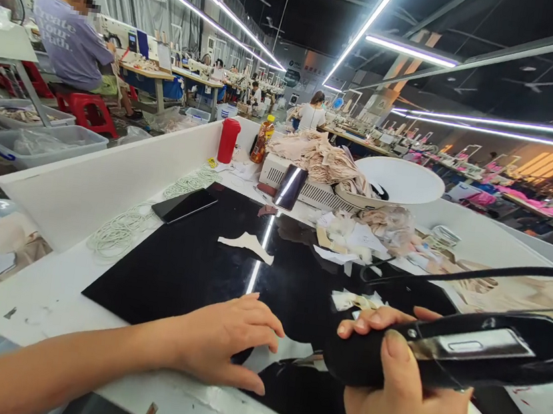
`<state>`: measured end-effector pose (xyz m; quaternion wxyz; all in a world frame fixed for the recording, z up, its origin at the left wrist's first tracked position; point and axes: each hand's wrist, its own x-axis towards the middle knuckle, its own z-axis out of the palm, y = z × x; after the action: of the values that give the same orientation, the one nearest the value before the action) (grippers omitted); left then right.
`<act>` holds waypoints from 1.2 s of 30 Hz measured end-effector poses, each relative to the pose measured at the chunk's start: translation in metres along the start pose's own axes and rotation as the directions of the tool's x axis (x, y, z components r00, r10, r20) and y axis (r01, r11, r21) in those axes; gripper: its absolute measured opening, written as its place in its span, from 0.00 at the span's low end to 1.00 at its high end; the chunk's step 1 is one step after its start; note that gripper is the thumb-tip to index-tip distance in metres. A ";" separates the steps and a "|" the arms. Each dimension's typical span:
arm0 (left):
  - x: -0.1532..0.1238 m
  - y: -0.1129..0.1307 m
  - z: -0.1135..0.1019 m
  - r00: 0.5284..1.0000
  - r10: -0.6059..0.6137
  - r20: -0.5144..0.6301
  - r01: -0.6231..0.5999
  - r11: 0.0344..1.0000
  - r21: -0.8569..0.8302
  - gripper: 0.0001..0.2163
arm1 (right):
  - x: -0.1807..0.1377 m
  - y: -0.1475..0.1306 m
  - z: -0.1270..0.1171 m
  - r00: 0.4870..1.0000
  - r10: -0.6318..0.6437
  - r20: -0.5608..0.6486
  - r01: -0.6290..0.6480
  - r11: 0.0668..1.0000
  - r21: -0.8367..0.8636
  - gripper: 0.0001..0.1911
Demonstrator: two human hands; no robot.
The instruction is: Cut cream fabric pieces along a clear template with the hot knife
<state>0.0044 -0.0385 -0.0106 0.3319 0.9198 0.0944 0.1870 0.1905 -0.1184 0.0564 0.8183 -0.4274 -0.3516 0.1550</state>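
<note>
Currently the right hand [406,404] grips a black handheld device [482,376] with a silver panel [484,345] over a glossy black flat board [172,275], where a small cream curved cutout [247,244] lies beyond the loosely spread left hand [230,339].

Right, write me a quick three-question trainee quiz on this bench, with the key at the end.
1. Which hand holds the black handheld tool?
2. True or false: in this view, the red lidded cup stands to the left of the yellow-capped bottle.
3. Fill in: the pale cut piece lies on the ____.

Key: 1. The right hand. 2. True. 3. Glossy black board.
</note>
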 end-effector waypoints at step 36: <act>0.002 0.004 0.000 0.996 -0.043 0.083 0.034 0.994 0.108 0.22 | 0.008 0.020 -0.018 0.998 -0.069 0.005 0.069 0.998 0.007 0.20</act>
<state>0.0062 -0.0412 -0.0072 0.2897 0.9413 0.1078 0.1358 0.2104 -0.1130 0.0369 0.8237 -0.4120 -0.3677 0.1289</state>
